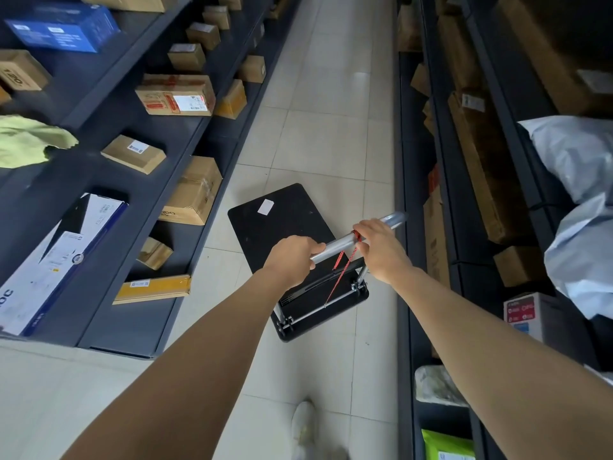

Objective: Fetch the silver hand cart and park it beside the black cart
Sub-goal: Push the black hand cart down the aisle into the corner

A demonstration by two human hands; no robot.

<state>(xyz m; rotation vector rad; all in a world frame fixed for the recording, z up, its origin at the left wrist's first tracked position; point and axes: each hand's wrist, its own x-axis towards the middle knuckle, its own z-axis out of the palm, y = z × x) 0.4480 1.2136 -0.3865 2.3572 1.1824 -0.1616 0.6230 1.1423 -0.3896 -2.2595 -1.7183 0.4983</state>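
At the bottom edge a pale shoe is seen on the tiled floor. Ahead of it, two bare forearms are stretched toward the silver hand cart, which is stood in the aisle, angled toward the left shelving. Its silver handle bar is clasped by both hands. The left grip is curled over the bar's nearer end, and the right grip is wrapped round it farther along, at the knot of a red cord that hangs toward the base. Beyond the bar the black deck is laid flat, with a white label stuck on it. Farther off, cardboard boxes are ranged on the left shelving, and grey bags are piled on the right shelving.
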